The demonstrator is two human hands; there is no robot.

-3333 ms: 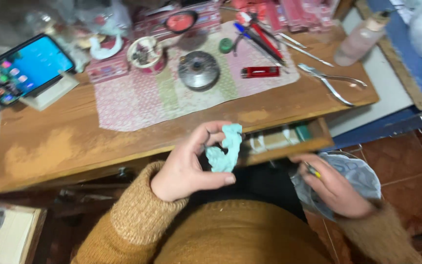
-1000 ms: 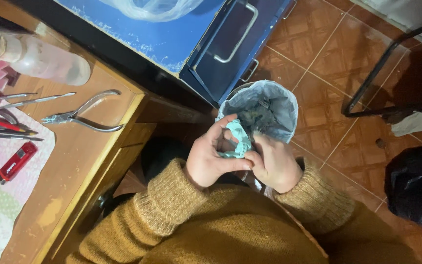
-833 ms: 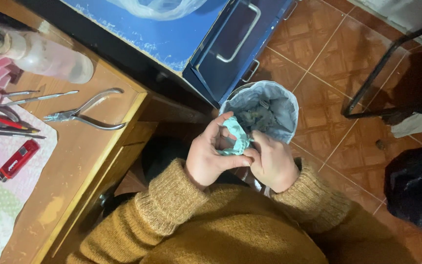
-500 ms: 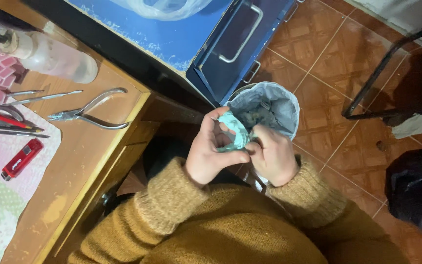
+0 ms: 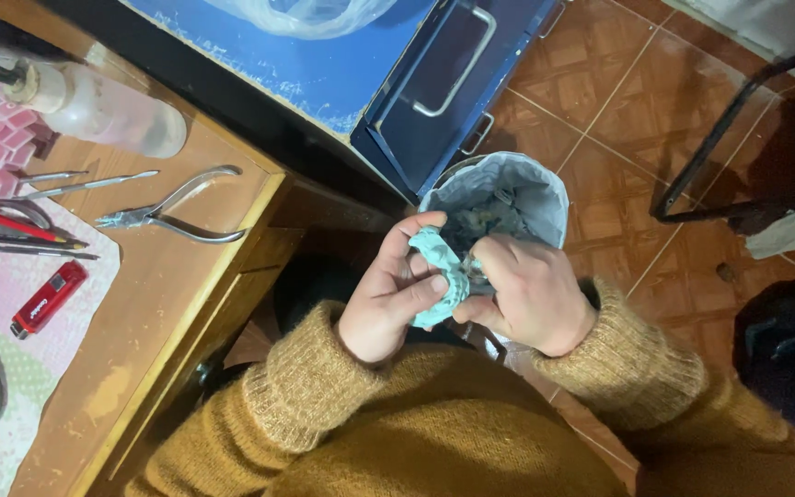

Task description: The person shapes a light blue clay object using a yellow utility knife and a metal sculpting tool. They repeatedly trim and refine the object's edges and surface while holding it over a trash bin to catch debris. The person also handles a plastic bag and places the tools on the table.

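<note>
My left hand [image 5: 386, 296] grips a pale teal moulded cast [image 5: 438, 268], curved like a dental arch, over a small bin [image 5: 545, 189] lined with a grey bag. My right hand [image 5: 524, 293] is closed next to the cast and holds a thin metal tool [image 5: 472, 273] against it. Both hands hover just above the bin's near rim. Scraps lie inside the bin. Mustard knitted sleeves cover both arms.
A wooden table [image 5: 167, 276] stands at left with pliers [image 5: 169, 218], thin metal instruments, a red lighter [image 5: 46, 298], a clear squeeze bottle [image 5: 103, 108] and a patterned mat. A blue metal case [image 5: 416, 83] lies behind the bin on the brown tiled floor. A dark bag [image 5: 789, 354] sits at right.
Earlier the hands were apart at the table's front edge; the view then swung right to the bin. Over the last second the hands stay together on the cast, shifting only slightly.
</note>
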